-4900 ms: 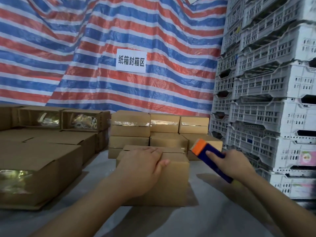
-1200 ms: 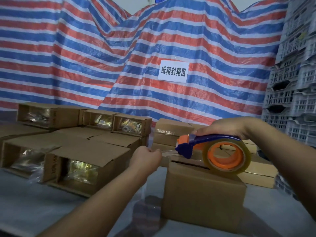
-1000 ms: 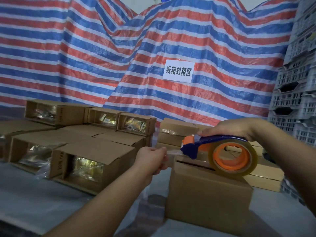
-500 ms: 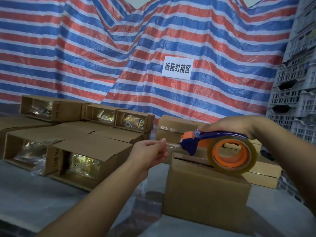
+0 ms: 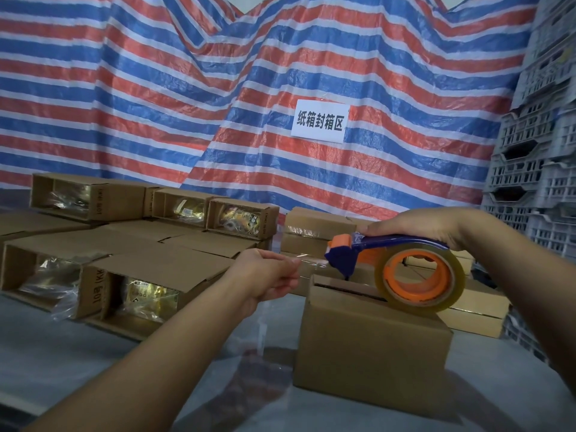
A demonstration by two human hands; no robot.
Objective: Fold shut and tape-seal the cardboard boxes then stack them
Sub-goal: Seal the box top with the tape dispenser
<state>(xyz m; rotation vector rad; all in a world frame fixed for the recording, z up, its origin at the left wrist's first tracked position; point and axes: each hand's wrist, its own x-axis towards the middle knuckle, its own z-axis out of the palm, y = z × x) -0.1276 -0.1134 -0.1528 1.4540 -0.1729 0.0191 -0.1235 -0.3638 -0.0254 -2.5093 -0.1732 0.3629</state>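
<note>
Stretching slightly longer since before, tape strip (image 5: pixel 311 261) is being pinched by left hand (image 5: pixel 268 272); right hand (image 5: pixel 417 227) is gripping dispenser (image 5: pixel 389 254) above box (image 5: pixel 371 344)

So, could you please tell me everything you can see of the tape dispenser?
The tape dispenser has a dark blue plastic frame with an orange front cap and orange hub carrying a roll of clear tape. The right hand grips its handle from above, with the roll resting on the cardboard box, near its still untaped top seam. A stretch of tape runs from its nose to the left hand, which pinches the free end.
</note>
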